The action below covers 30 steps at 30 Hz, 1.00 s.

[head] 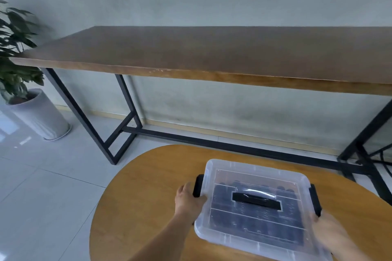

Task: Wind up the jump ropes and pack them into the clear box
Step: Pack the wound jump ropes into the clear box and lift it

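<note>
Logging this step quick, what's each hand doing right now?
Left hand: grips the left end of the clear box, at its black latch.
Right hand: holds the box's right end; finger curl cannot be told.

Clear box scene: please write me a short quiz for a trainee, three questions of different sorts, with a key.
1. True or false: the lid sits on the clear box.
2. The box rests on: A) the long table B) the round table C) the floor.
3. Fill in: the left hand is at the box's black ____.

Key: 1 true; 2 B; 3 latch. The right hand holds the other side.
</note>
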Motion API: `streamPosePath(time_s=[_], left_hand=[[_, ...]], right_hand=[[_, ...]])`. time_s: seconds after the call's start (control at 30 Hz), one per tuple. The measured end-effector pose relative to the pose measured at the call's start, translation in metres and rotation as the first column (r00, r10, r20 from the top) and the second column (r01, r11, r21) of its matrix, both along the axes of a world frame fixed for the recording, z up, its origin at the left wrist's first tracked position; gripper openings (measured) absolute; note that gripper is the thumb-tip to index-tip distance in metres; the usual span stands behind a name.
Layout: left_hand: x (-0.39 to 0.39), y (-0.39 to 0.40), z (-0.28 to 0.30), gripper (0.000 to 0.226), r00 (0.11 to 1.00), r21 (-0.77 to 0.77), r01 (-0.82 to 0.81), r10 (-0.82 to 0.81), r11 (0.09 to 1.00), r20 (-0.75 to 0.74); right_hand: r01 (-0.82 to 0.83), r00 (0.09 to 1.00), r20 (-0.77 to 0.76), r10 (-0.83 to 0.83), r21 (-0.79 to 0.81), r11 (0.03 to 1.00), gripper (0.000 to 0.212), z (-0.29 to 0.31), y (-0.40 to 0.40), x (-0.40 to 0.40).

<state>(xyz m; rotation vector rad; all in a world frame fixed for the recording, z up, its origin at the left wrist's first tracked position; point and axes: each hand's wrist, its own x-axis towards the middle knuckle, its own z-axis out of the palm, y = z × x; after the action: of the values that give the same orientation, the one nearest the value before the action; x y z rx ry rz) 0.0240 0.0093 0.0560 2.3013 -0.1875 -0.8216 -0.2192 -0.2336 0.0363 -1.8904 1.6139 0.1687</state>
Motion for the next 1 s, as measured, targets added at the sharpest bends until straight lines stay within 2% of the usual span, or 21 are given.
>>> streamPosePath(time_s=[0.07, 0.17, 0.2, 0.23, 0.27, 0.37, 0.43, 0.63, 1.0], left_hand=[[0.001, 0.005, 0.001, 0.096, 0.993, 0.019, -0.057, 0.059, 0.998, -0.102], [0.0, 0.012, -0.003, 0.1, 0.95, -0.041, -0.115, 0.098, 0.992, -0.295], [0.0, 0.015, -0.008, 0.109, 0.932, -0.08, -0.133, 0.098, 0.988, -0.35], [0.002, 0.018, -0.016, 0.116, 0.919, -0.104, -0.156, 0.106, 0.982, -0.379], [0.004, 0.02, -0.022, 0.112, 0.919, -0.13, -0.172, 0.111, 0.977, -0.378], [0.002, 0.015, -0.014, 0.056, 0.946, -0.188, -0.17, 0.106, 0.967, -0.308], [0.002, 0.008, -0.006, 0.035, 0.97, -0.188, -0.118, 0.073, 0.975, -0.232], [-0.003, -0.01, 0.001, 0.038, 0.994, -0.081, 0.082, -0.087, 0.993, -0.064], [-0.008, -0.022, -0.009, 0.045, 0.987, 0.039, 0.14, -0.143, 0.989, 0.08]], right_hand=[[-0.004, 1.0, -0.011, 0.004, -0.006, 1.0, 0.024, 0.002, 0.0, 0.001], [-0.019, 0.998, -0.056, 0.019, 0.004, 1.0, 0.029, 0.002, -0.002, -0.001], [-0.025, 0.997, -0.074, 0.025, 0.009, 1.0, 0.031, 0.0, -0.004, -0.001], [-0.031, 0.995, -0.089, 0.032, 0.014, 0.999, 0.033, -0.002, -0.007, -0.001], [-0.031, 0.994, -0.104, 0.033, 0.018, 0.999, 0.035, -0.004, -0.009, -0.002], [-0.041, 0.99, -0.137, 0.046, 0.04, 0.998, 0.034, -0.004, -0.012, -0.001], [-0.038, 0.991, -0.126, 0.043, 0.042, 0.998, 0.033, 0.0, -0.009, 0.0], [-0.013, 0.995, -0.102, 0.019, 0.057, 0.998, 0.03, 0.007, -0.005, 0.0], [-0.038, 0.999, -0.037, 0.04, 0.065, 0.997, 0.022, 0.024, 0.005, -0.002]])
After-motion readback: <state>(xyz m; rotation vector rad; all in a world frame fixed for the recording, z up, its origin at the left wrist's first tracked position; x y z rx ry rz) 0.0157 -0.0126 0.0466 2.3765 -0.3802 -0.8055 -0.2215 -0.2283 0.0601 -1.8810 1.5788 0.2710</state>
